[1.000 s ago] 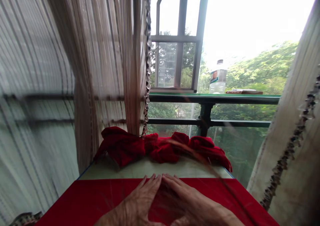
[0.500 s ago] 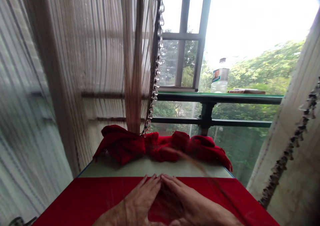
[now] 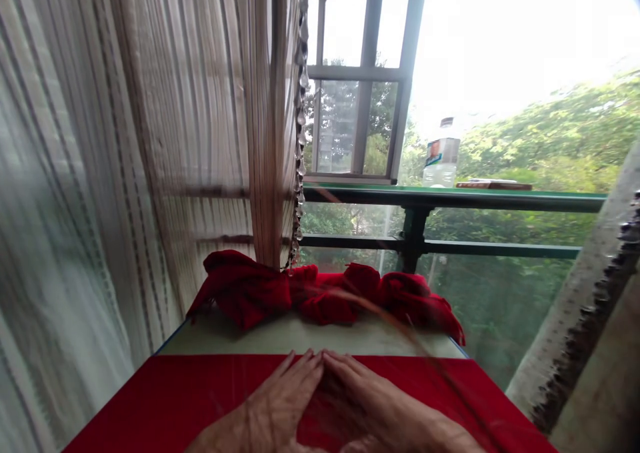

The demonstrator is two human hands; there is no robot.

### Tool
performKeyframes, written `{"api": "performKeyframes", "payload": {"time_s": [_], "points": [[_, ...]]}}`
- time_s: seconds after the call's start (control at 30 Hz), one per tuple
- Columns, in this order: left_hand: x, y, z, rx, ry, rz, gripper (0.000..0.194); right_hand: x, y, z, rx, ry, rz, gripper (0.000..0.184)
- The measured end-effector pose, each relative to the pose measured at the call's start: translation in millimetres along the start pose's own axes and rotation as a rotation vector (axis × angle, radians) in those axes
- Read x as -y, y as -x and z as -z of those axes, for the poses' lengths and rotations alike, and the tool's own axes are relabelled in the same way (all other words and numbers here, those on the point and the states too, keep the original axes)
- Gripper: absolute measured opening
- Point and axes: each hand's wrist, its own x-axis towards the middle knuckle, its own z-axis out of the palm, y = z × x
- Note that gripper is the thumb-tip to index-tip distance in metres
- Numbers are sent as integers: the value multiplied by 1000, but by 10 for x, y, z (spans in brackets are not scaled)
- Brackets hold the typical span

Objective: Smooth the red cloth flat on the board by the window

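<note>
My left hand [image 3: 273,403] rests on a red cloth [image 3: 165,399] with its fingers stretched forward. Beside it lies my right hand [image 3: 383,403], fingers also extended. The fingertips of both hands meet near the front edge of the cloth, and a patch of red shows between the palms. Neither hand grips anything. The thumbs are partly cut off by the bottom of the view. Past the fingertips runs a bare pale strip of the table [image 3: 300,339]. A bunched red scarf [image 3: 330,296] lies along the table's far end.
Sheer striped curtains [image 3: 200,106] hang at the left, edged with clear beads. Another beaded curtain [image 3: 575,346] hangs at the right. Behind the table, a dark green railing [image 3: 500,199] carries a plastic bottle [image 3: 443,156] and a flat brown object [image 3: 493,185]. An open window [image 3: 355,126] stands beyond.
The left curtain's beaded edge has swung left, and the right curtain has shifted right, showing more railing. Both hands and the red cloth stay where they were.
</note>
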Motion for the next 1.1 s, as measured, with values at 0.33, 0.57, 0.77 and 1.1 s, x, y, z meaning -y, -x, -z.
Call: {"api": "performKeyframes", "payload": {"time_s": [0.33, 0.57, 0.77, 1.1], "points": [[-15, -56, 101, 134, 199, 21, 106, -118, 28, -5, -1, 1, 63, 148], [-57, -52, 121, 152, 215, 15, 110, -158, 58, -15, -56, -41, 141, 139], [-166, -145, 223, 258, 187, 93, 103, -15, 56, 16, -44, -27, 89, 132], [99, -218, -171, 258, 90, 88, 97, 322, 96, 182, 4, 6, -59, 119]]}}
